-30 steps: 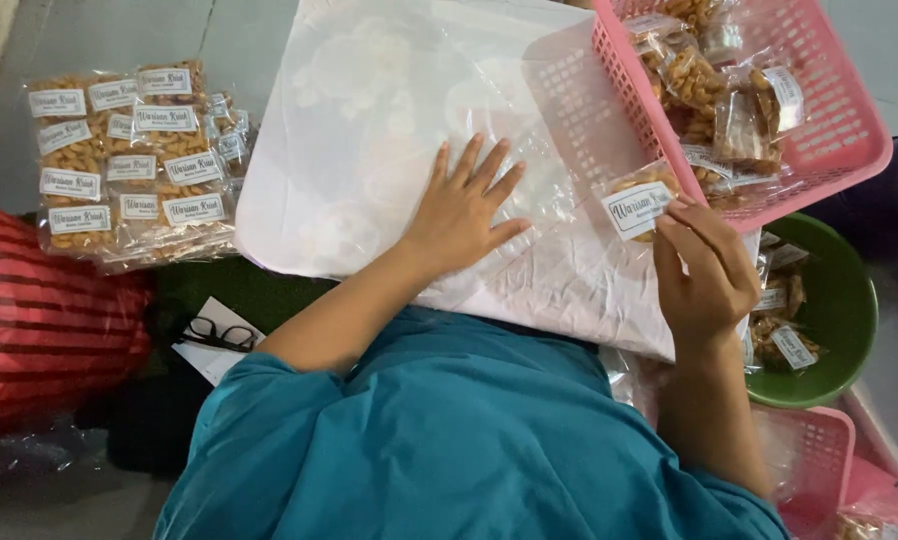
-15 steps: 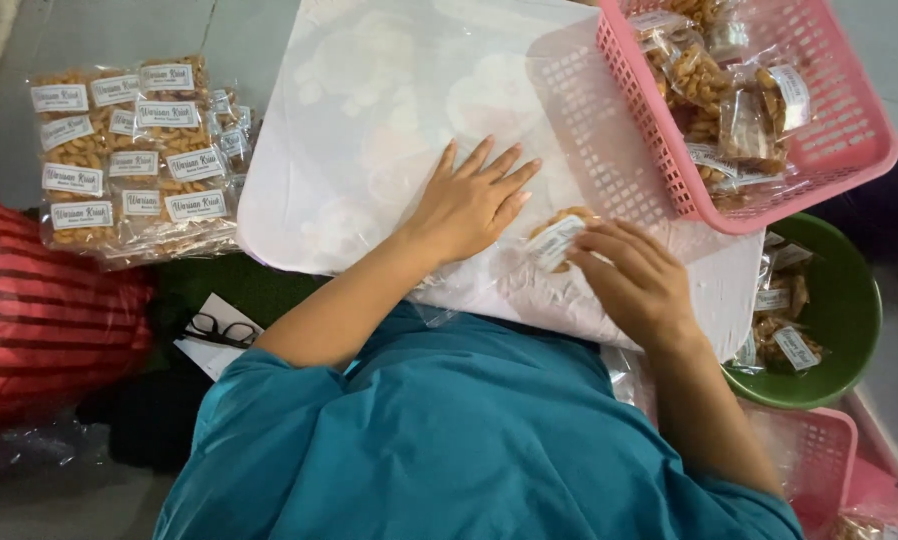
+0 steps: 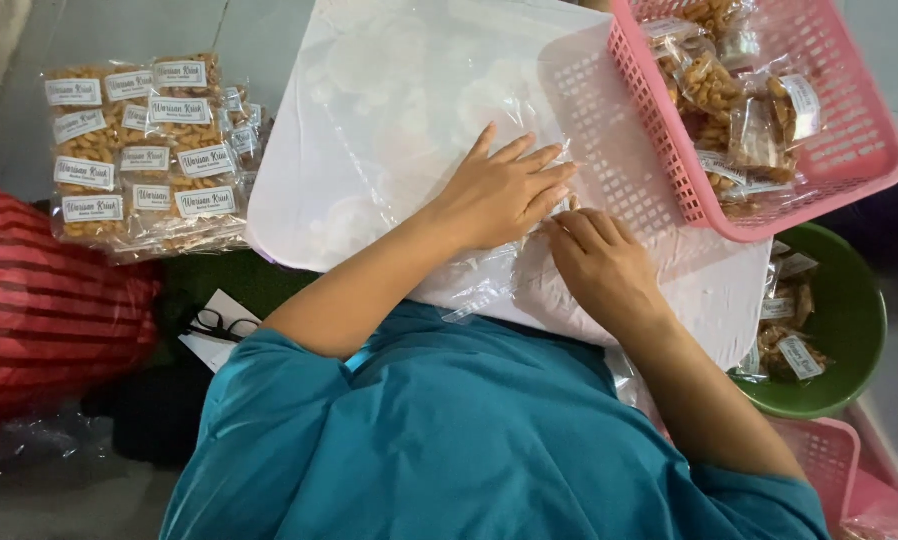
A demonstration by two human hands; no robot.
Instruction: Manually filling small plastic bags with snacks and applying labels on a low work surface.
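Note:
My left hand [image 3: 504, 190] lies flat, fingers together, on a large clear plastic bag [image 3: 429, 110] spread over a white board [image 3: 299, 215] on my lap. My right hand [image 3: 599, 265] is curled just right of it, fingertips meeting the left fingertips. A small clear snack packet [image 3: 572, 203] with golden snacks shows only as a sliver between the two hands; my right fingers close on it, and the rest is hidden.
A pink basket [image 3: 849, 190] of snack packets overlaps the board's right corner. Below it is a green bowl [image 3: 859, 340] with more packets, then another pink basket [image 3: 819, 450]. Labelled packets [image 3: 139, 150] are stacked at left, above red striped cloth [image 3: 39, 300] and glasses [image 3: 219, 325].
My right hand carried the small packet from beside the pink basket down and left to my left hand's fingertips. My left hand shifted slightly right and closed its fingers together.

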